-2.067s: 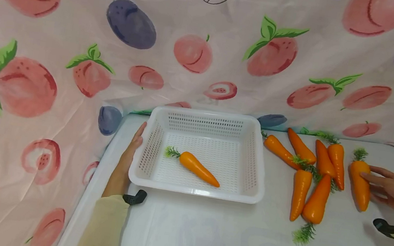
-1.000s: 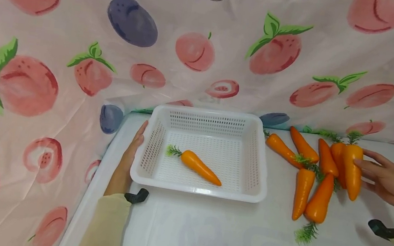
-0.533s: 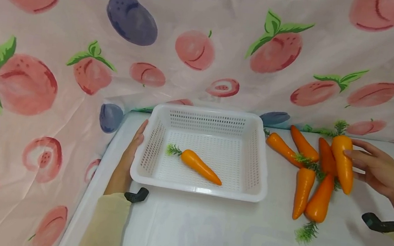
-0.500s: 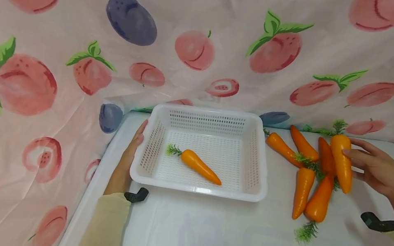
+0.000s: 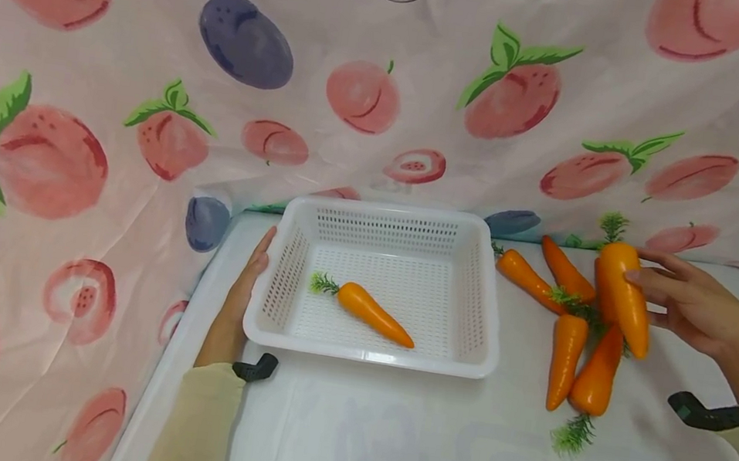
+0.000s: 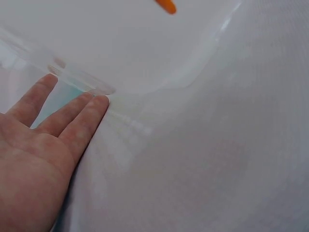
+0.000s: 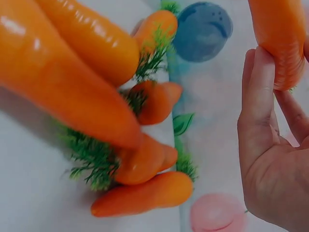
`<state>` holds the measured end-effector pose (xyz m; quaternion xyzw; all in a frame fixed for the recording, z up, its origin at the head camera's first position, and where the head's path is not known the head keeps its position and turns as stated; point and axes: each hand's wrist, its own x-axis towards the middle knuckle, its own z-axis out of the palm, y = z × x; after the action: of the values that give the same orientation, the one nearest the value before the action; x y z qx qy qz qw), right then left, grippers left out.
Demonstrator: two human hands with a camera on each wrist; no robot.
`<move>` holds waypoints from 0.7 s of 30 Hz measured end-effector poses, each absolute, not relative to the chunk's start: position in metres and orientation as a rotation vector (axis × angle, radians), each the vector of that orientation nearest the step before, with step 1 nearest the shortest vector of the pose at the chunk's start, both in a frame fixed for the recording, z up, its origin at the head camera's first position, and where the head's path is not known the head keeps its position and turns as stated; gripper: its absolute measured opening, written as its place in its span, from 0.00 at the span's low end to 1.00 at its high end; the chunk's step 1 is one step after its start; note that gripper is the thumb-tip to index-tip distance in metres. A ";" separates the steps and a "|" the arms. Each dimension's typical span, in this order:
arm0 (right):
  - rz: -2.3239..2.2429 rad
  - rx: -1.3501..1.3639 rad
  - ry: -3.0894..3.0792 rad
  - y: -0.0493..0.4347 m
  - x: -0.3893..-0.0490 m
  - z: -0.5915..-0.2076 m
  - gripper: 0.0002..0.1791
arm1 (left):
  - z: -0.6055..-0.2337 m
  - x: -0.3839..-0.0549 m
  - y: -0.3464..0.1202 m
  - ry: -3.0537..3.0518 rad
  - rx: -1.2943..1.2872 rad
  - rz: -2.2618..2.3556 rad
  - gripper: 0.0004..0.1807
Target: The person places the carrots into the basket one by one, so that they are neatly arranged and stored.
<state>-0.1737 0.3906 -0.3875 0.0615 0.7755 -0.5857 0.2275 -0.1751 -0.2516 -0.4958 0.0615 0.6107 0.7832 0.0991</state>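
Carrot (image 5: 625, 299), seen from the head, was in the right hand (image 5: 699, 305), tilted, its greens (image 5: 613, 226) toward the cloth (image 5: 422, 97) and its tip toward the near side of the counter (image 5: 398, 437). From above it overlapped the loose carrots (image 5: 565, 361); whether it touched any could not be told. The right fingers were clamped on its thick upper half. Its skin shone evenly (it looked like a plastic model, though that is only a judgement), so it seemed likely to be light, stiff and hard to bruise, but somewhat slippery. The broad body just below the greens seemed the best place to hold; the taper invited a slip, and the greens looked too flimsy to bear a pull. The left hand (image 5: 237, 303) lay along the outside of the basket (image 5: 367, 356), in which a second carrot (image 5: 374, 313) rested.

In the left wrist view, the left fingers were straight, one spread from the other two, their tips at the basket's edge. Little else was clear there beyond an orange tip.

In the right wrist view, the right fingers met the held carrot near its blunt end, where fine creases perhaps gave some grip, and it appeared apart from the loose carrots.
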 end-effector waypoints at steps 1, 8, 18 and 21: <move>-1.605 0.163 2.144 0.389 -0.174 -0.386 0.30 | -0.494 -0.173 -0.250 1.800 0.183 2.325 0.44; -1.555 0.131 2.175 0.374 -0.171 -0.375 0.31 | -0.482 -0.153 -0.242 1.749 0.101 2.364 0.30; -1.576 0.088 2.192 0.357 -0.169 -0.365 0.22 | -0.483 -0.161 -0.244 1.782 0.160 2.349 0.37; -1.552 0.071 2.206 0.352 -0.170 -0.363 0.23 | -0.484 -0.165 -0.245 1.783 0.174 2.345 0.40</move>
<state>-0.1705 0.3520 -0.3628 0.0255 0.7977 -0.5610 0.2199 -0.1652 -0.2451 -0.4838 0.0586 0.6015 0.7910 0.0953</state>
